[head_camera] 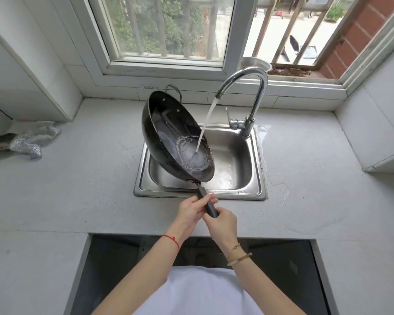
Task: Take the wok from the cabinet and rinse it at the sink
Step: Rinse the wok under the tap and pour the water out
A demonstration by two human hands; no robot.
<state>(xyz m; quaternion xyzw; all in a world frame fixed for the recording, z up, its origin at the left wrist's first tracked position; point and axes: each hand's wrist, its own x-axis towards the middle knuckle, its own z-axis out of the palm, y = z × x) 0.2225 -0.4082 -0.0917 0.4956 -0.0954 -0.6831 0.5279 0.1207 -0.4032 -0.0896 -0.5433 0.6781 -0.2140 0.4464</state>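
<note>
A black wok [166, 130] is held tilted over the steel sink [257, 192], its open side turned to the right. Water pours from the chrome tap [253, 87] into the wok's lower part, where a pool of water froths. My left hand [192, 211] grips the black handle [208, 204] from the left. My right hand [221, 226] grips the handle's end from below and right. A small loop handle shows at the wok's far rim.
A grey concrete counter [77, 189] surrounds the sink. A crumpled grey cloth [30, 142] lies at the far left. A puddle [280, 185] wets the counter right of the sink. An open cabinet bay [114, 269] gapes below the counter's front edge. A barred window stands behind.
</note>
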